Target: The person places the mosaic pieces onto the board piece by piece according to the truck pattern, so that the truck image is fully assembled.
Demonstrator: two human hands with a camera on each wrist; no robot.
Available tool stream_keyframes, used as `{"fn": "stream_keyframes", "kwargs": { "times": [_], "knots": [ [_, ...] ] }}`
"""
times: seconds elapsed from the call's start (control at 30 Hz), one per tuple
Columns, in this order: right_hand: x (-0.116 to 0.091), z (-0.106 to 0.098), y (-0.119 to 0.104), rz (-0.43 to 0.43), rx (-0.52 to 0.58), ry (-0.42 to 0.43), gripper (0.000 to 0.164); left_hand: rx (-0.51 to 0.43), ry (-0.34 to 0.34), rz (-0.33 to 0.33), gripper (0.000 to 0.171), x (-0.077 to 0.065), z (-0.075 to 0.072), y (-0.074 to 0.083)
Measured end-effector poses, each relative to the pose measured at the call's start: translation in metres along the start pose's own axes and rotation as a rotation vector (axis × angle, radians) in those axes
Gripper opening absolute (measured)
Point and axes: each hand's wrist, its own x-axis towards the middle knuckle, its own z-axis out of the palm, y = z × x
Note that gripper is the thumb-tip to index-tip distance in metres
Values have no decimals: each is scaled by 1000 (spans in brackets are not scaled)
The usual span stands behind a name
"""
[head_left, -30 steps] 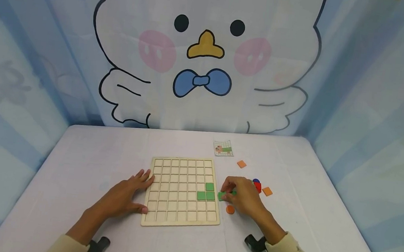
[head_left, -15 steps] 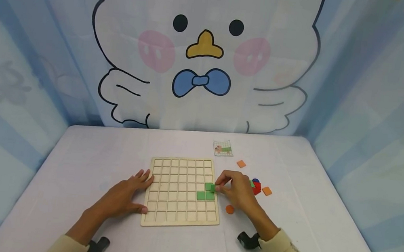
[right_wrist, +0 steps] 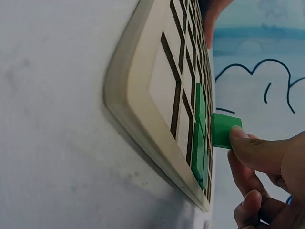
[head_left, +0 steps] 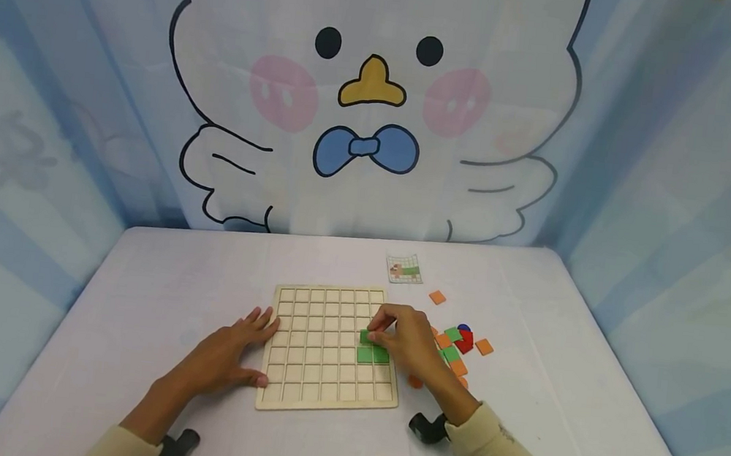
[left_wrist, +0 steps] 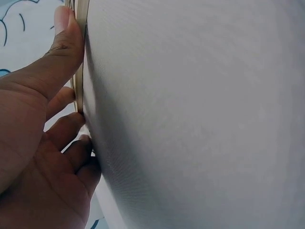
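Observation:
A pale wooden grid board lies on the white table. My right hand is over its right side and pinches a green square tile between thumb and forefinger. In the right wrist view this tile stands out from the board's face, held by one edge. Green tiles sit in cells just below it, and the hand covers the cells to the right. My left hand rests at the board's left edge with fingers spread, thumb on the rim; the left wrist view shows the thumb along that edge.
Right of the board lies a loose cluster of orange, green, red and blue pieces, among them a red piece and an orange square. Another orange square lies farther back. A small picture card is behind the board. Printed curtains surround the table.
My right hand has picked up the green tile from beside the board and carried it left over the grid, uncovering the loose pieces. The left hand stays put.

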Motion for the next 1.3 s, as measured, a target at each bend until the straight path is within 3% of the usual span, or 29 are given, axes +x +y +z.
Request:
{"fn": "stream_keyframes", "kwargs": {
  "times": [0.57, 0.77, 0.97, 1.3],
  "knots": [
    [5, 9, -4, -2, -119, -45, 18, -2, -13, -20, 108, 2, 2, -3],
    [6, 7, -1, -24, -106, -55, 13, 2, -12, -20, 108, 2, 2, -2],
    [4, -5, 5, 25, -38, -33, 14, 7, -8, -16, 107, 2, 2, -1],
    [-8, -40, 24, 96, -37, 7, 14, 12, -19, -34, 107, 2, 1, 2]
  ]
}}
